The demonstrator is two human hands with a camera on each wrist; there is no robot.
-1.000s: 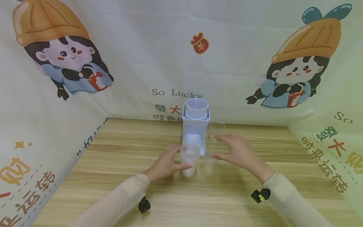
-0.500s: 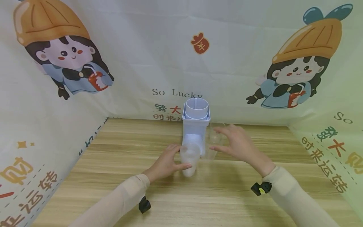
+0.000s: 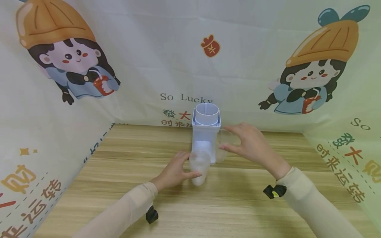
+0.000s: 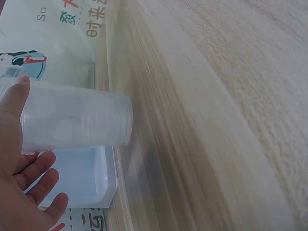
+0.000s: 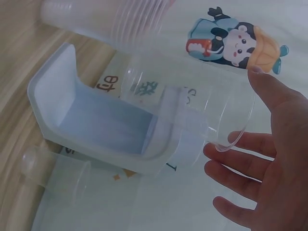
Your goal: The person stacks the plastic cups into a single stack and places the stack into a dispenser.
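Near the table's middle my left hand (image 3: 172,170) grips a nested stack of clear plastic cups (image 4: 77,115), standing rim up in front of the pale dispenser (image 3: 205,132). My right hand (image 3: 251,145) holds a single clear plastic cup (image 5: 192,103) by its rim, between thumb and fingers. That cup is in the air, tilted in the right wrist view, close to the dispenser's right side. A round tube tops the dispenser, and its lower front is an open recess. Another clear cup (image 5: 55,175) stands on the table beside the dispenser.
A wood-grain table (image 3: 134,211) carries everything. Printed cloth (image 3: 148,49) with cartoon figures rises behind and on both sides. A black wrist camera (image 3: 274,191) sits on the right sleeve, and another (image 3: 151,215) on the left.
My right hand has lifted the single cup and moved slightly up and away toward the dispenser. The left hand and its stack have stayed in place.
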